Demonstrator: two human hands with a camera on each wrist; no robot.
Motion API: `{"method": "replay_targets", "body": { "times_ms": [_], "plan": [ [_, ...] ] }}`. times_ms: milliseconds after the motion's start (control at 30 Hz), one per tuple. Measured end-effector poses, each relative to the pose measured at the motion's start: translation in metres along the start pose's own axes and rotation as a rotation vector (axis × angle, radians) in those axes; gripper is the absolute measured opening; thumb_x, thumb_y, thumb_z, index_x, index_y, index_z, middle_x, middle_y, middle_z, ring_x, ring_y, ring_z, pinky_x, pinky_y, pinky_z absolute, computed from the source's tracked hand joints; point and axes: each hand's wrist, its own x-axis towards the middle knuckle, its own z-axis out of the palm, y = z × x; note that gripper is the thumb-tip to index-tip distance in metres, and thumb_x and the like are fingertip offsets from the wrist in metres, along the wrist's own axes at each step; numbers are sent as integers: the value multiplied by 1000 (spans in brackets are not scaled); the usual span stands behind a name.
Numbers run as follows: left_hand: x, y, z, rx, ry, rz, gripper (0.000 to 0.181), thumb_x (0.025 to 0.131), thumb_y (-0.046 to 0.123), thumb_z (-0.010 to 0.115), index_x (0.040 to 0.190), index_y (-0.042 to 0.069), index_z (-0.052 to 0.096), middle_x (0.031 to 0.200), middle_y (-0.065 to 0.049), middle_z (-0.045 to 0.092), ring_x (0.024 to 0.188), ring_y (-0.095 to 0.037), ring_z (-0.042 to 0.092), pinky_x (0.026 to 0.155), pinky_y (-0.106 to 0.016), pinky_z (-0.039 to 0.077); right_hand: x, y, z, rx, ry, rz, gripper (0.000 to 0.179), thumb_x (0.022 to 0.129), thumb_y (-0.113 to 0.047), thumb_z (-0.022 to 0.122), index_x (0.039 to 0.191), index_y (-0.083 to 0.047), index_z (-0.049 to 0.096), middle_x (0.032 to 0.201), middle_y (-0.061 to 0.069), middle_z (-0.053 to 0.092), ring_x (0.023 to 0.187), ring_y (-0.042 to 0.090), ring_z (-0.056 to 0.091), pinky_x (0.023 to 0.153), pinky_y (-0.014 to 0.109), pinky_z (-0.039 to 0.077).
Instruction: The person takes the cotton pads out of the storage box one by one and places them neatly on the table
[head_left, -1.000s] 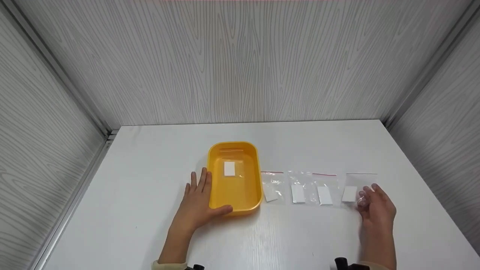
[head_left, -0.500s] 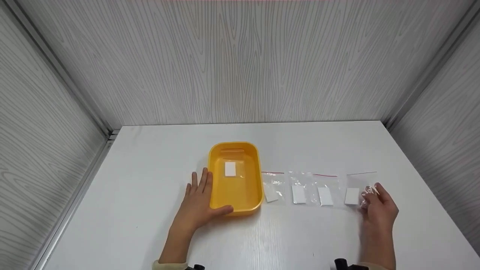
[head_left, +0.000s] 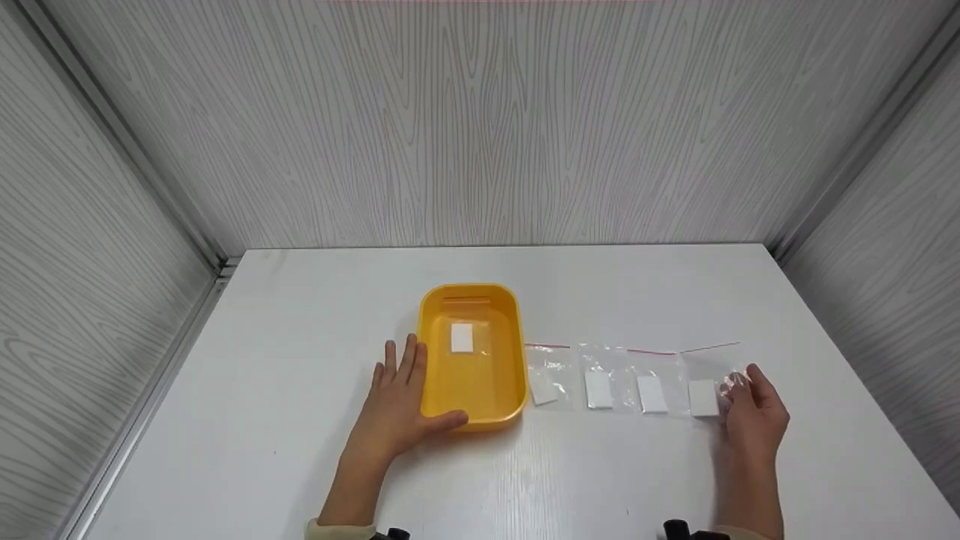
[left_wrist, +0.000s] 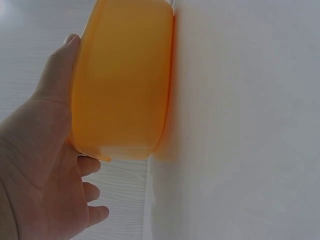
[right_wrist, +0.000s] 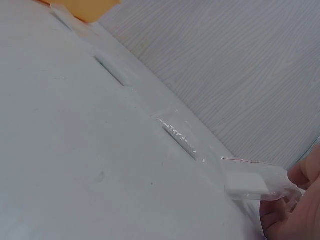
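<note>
My left hand [head_left: 394, 416] lies along the left rim of a yellow plastic tray [head_left: 519, 337], fingers straight, thumb across the near corner. The left wrist view shows that thumb [left_wrist: 60, 70] against the tray's outer wall [left_wrist: 122, 80]. On the right, my right hand [head_left: 754, 420] pinches the right edge of a clear zip-lock bag [head_left: 703, 399] holding a white rectangular piece. Seen from the right wrist, the bag [right_wrist: 245, 182] is tilted up off the table at the held side. Curled fingers hide part of that edge.
Between tray and right hand lie three more clear bags in a row: one beside the tray [head_left: 544, 390], a middle bag [head_left: 598, 390] and another [head_left: 651, 394], each with a white piece. Inside the tray is a similar bag [head_left: 462, 337]. Grey wood-grain panels [head_left: 480, 135] enclose the white table [head_left: 337, 292].
My right hand has tipped up the right side of the rightmost bag and shifted slightly left with it, so its red seal line now slants. The left hand and tray stay put.
</note>
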Motion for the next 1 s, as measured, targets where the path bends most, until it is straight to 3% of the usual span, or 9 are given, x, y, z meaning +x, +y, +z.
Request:
{"method": "replay_targets", "body": {
  "times_ms": [100, 200, 467, 667, 833, 1000],
  "plan": [
    [0, 0, 0, 17, 12, 7, 128, 71, 82, 65, 159, 3, 14, 168, -10, 4, 154, -36, -6, 123, -55, 5, 1, -1, 1, -1, 0, 4, 58, 103, -26, 52, 158, -24, 31, 163, 2, 28, 144, 11, 36, 108, 18, 39],
    [1, 0, 0, 26, 17, 12, 129, 71, 83, 64, 159, 3, 15, 168, -11, 4, 154, -35, -6, 123, -54, 4, 1, -1, 2, -16, 6, 9, 59, 103, -25, 52, 158, -25, 30, 164, 2, 27, 146, 12, 32, 114, 22, 35],
    [1, -1, 1, 7, -3, 4, 129, 71, 81, 65, 159, 5, 10, 168, -8, 1, 154, -35, -7, 124, -54, 2, 2, 1, 4, -72, -14, -1, 61, 104, -33, 46, 160, -26, 22, 166, -3, 21, 151, 13, 24, 118, 29, 29],
    [1, -2, 2, 17, 12, 6, 129, 71, 82, 65, 159, 4, 14, 168, -10, 5, 154, -37, -5, 123, -54, 4, 3, 1, 2, -80, 7, -3, 59, 106, -29, 39, 161, -25, 18, 166, -6, 20, 152, 12, 20, 118, 29, 29],
    [1, -1, 1, 20, 0, -7, 130, 70, 84, 63, 160, 6, 12, 168, -8, 3, 154, -35, -6, 124, -53, 3, 2, 2, 2, -85, 34, -18, 58, 105, -29, 39, 160, -26, 20, 166, -6, 21, 153, 13, 18, 121, 31, 23],
    [1, -2, 1, 18, -6, -8, 129, 70, 84, 63, 160, 7, 9, 168, -7, 1, 154, -35, -6, 124, -52, 2, 0, 3, 3, -89, 72, -29, 56, 105, -29, 40, 159, -29, 26, 165, -7, 25, 151, 13, 23, 120, 31, 27]
  ]
}}
